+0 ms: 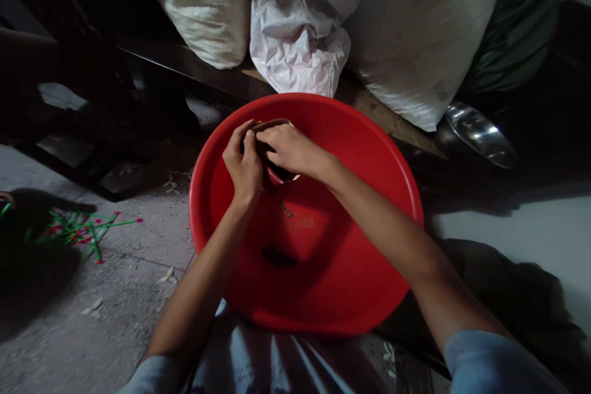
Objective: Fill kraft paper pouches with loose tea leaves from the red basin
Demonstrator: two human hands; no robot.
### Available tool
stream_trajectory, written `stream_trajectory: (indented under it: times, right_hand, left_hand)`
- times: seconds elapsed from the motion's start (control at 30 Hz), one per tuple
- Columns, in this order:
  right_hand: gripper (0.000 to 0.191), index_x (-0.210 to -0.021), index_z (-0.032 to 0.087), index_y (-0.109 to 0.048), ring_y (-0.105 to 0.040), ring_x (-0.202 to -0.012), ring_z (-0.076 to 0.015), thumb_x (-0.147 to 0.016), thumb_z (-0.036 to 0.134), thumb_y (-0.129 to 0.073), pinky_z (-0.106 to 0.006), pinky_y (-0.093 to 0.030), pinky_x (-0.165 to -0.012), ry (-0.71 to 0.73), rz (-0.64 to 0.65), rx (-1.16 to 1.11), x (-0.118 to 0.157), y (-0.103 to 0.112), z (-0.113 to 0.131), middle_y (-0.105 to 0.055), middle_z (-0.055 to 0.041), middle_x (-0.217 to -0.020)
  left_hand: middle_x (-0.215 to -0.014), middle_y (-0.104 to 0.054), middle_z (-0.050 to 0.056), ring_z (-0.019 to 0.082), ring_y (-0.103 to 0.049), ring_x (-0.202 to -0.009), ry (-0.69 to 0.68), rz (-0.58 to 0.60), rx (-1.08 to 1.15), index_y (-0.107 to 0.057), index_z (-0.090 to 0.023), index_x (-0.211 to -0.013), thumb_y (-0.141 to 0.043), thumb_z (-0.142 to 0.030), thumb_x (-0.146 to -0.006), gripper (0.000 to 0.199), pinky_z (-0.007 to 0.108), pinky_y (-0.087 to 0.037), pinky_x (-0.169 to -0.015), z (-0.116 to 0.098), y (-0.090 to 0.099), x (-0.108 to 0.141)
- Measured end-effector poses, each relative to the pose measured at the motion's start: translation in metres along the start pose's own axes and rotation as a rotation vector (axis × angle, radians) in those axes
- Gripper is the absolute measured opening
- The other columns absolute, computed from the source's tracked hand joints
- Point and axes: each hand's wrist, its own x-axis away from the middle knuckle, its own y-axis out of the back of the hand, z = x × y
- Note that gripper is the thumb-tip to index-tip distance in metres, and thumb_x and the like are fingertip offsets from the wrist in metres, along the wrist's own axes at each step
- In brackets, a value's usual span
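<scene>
Both hands are over the upper left part of a large red basin (369, 197). My left hand (244, 163) is closed around the left side of a small dark container (277, 170) with a pale rim, its thumb near the opening. My right hand (289, 149) reaches to the container's top, fingers curled at or inside the opening; what the fingertips hold, if anything, is hidden. Under the hands, the basin's inside shows a dark shadow and a faded mark.
Stuffed white sacks (300, 43) rest on a wooden ledge behind the basin. A metal bowl (482, 135) sits at the right. Green sticks with red tips (90, 233) lie on the grey floor (124, 301) at the left, near dark wooden furniture.
</scene>
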Motion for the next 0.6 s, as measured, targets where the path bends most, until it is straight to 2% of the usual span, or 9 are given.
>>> stream_trajectory:
  times: [0.03,0.1,0.2,0.27,0.33,0.4,0.47,0.53,0.6]
  right_hand:
    - [0.026,-0.111,0.010,-0.076,-0.069,-0.098,-0.0243,-0.102,0.016,-0.053,-0.038,-0.048,-0.095,-0.020,0.016,0.054,0.001,0.001,0.002,-0.077,-0.0129,-0.106]
    - [0.036,-0.100,0.011,-0.080,-0.070,-0.095,-0.0267,-0.108,0.029,-0.049,-0.042,-0.049,-0.096,-0.096,0.026,0.140,0.006,0.004,0.008,-0.078,-0.0141,-0.098]
    - [0.044,-0.104,0.012,-0.080,-0.070,-0.094,-0.0280,-0.111,0.038,-0.045,-0.041,-0.051,-0.090,-0.198,0.001,0.139,0.015,0.005,0.012,-0.076,-0.0140,-0.095]
    - [0.037,-0.118,0.013,-0.076,-0.070,-0.095,-0.0259,-0.110,0.030,-0.044,-0.037,-0.052,-0.086,-0.182,-0.050,0.044,0.018,0.004,0.008,-0.075,-0.0127,-0.101]
    - [0.034,-0.128,0.013,-0.070,-0.068,-0.103,-0.0236,-0.105,0.013,-0.044,-0.035,-0.052,-0.090,-0.065,-0.107,-0.062,0.019,0.003,0.001,-0.073,-0.0125,-0.113]
    - [0.040,-0.123,0.012,-0.070,-0.065,-0.111,-0.0223,-0.095,0.000,-0.044,-0.035,-0.051,-0.097,0.061,-0.139,-0.129,0.018,0.005,-0.004,-0.070,-0.0121,-0.120]
    - [0.037,-0.107,0.014,-0.074,-0.065,-0.109,-0.0216,-0.090,-0.002,-0.046,-0.035,-0.051,-0.099,0.102,-0.156,-0.164,0.021,0.008,-0.007,-0.070,-0.0098,-0.112]
    - [0.034,-0.097,0.017,-0.075,-0.067,-0.105,-0.0211,-0.091,0.001,-0.046,-0.036,-0.053,-0.100,0.055,-0.259,-0.198,0.035,0.011,-0.008,-0.071,-0.0072,-0.105]
    - [0.037,-0.101,0.021,-0.076,-0.068,-0.110,-0.0225,-0.096,0.006,-0.042,-0.040,-0.053,-0.103,-0.068,-0.507,-0.225,0.064,0.006,-0.014,-0.072,-0.0074,-0.109]
  left_hand:
    - [-0.112,-0.080,0.004,0.019,-0.074,-0.107,-0.006,0.001,-0.005,-0.078,-0.021,-0.111,-0.058,-0.018,-0.101,0.023,0.031,-0.057,-0.100,-0.001,0.000,0.000]
    - [-0.111,-0.080,0.004,0.018,-0.074,-0.106,-0.012,0.002,-0.014,-0.078,-0.021,-0.110,-0.058,-0.017,-0.100,0.023,0.030,-0.058,-0.099,-0.002,0.000,-0.001]
    - [-0.111,-0.080,0.004,0.019,-0.075,-0.106,-0.001,0.007,-0.016,-0.077,-0.020,-0.110,-0.057,-0.018,-0.101,0.023,0.030,-0.058,-0.098,-0.002,0.000,0.000]
    - [-0.112,-0.079,0.004,0.018,-0.075,-0.106,0.008,0.002,-0.017,-0.077,-0.020,-0.111,-0.056,-0.019,-0.102,0.023,0.030,-0.058,-0.098,-0.001,0.000,0.001]
    - [-0.112,-0.079,0.003,0.018,-0.074,-0.107,0.010,0.005,-0.010,-0.077,-0.021,-0.111,-0.056,-0.020,-0.102,0.023,0.029,-0.058,-0.099,0.000,-0.001,0.002]
    - [-0.112,-0.080,0.003,0.018,-0.074,-0.107,0.001,0.018,-0.005,-0.076,-0.021,-0.111,-0.056,-0.020,-0.103,0.022,0.029,-0.057,-0.098,0.001,-0.001,0.002]
    - [-0.111,-0.080,0.002,0.017,-0.074,-0.106,-0.012,0.020,-0.014,-0.076,-0.022,-0.111,-0.056,-0.020,-0.103,0.022,0.028,-0.057,-0.098,0.001,-0.001,0.002]
    - [-0.111,-0.079,0.002,0.018,-0.074,-0.107,-0.020,0.003,-0.038,-0.076,-0.021,-0.109,-0.056,-0.020,-0.102,0.022,0.028,-0.057,-0.099,0.001,-0.001,0.001]
    - [-0.112,-0.079,0.003,0.018,-0.073,-0.109,-0.012,-0.015,-0.060,-0.076,-0.021,-0.109,-0.055,-0.021,-0.103,0.022,0.030,-0.056,-0.101,0.002,0.001,0.000]
